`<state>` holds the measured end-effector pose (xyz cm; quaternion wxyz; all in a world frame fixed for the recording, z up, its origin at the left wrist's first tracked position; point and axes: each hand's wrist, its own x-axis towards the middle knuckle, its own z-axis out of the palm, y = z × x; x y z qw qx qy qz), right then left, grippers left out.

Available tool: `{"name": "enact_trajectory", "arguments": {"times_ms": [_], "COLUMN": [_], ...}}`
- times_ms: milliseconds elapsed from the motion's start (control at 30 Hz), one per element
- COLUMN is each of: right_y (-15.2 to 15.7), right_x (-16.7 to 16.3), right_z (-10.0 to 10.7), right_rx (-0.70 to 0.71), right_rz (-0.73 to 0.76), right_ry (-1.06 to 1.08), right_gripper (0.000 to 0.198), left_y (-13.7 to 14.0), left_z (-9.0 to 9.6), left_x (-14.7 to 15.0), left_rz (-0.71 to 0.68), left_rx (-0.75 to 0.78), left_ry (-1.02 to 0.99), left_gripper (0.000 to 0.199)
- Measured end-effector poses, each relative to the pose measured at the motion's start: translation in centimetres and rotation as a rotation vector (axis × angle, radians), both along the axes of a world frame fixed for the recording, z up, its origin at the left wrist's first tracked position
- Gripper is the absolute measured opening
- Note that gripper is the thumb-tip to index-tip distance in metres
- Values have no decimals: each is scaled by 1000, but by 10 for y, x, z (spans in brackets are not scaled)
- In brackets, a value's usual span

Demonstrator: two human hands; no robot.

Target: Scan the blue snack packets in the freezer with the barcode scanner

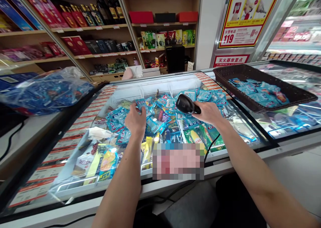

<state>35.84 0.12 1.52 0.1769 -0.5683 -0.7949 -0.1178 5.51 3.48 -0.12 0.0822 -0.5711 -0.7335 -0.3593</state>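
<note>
My right hand (207, 111) grips a black handheld barcode scanner (185, 104) by its handle, with the scanner's head turned left above the packets. My left hand (136, 119) reaches over the pile, thumb and index finger apart, fingertips beside a small blue packet (141, 103). Whether those fingertips touch it I cannot tell. Many similar blue packets (155, 124) are spread over the glass-topped freezer (100, 191), below and around both hands. A black cord (212, 144) hangs from near my right wrist over the freezer's front edge.
At the right, a brown woven tray (263, 108) holds more blue packets. A clear plastic bag (47, 90) of blue packages lies at the left. Shelves (100, 26) with bottles and boxes stand behind. Price labels (45, 167) line the freezer's left side.
</note>
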Motion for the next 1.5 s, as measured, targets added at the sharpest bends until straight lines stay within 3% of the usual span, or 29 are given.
{"name": "enact_trajectory", "arguments": {"times_ms": [133,200,433,633,767,833,1000,1100,1233,1500], "right_y": [3,4,4,5,7,7,9,10,10,6], "right_x": [5,5,8,11,13,13,13,13,11,9], "right_z": [-1,-1,0,4,3,2,-1,-2,-2,0], "right_rx": [6,13,12,-14,-5,-4,-2,-9,-3,-6], "right_rz": [-97,-123,-180,-255,-257,-249,-226,-233,-226,-214], "right_ry": [42,53,65,93,117,121,122,117,106,73], "right_gripper": [37,39,37,39,40,41,41,42,41,40], "left_y": [-7,-11,-5,11,14,13,7,3,-2,-7], "left_z": [2,3,-12,-30,-31,-25,-9,-7,-10,-4], "left_x": [-6,-1,19,5,4,13,53,73,83,76], "left_rz": [84,57,-528,-484,-462,-556,-994,-1113,-1125,-924], "left_rx": [56,91,-85,-128,-79,-51,-78,-133,-122,-82], "left_ry": [105,141,464,475,439,403,348,385,427,394], "left_gripper": [55,61,34,36,38,41,48,48,43,42]}}
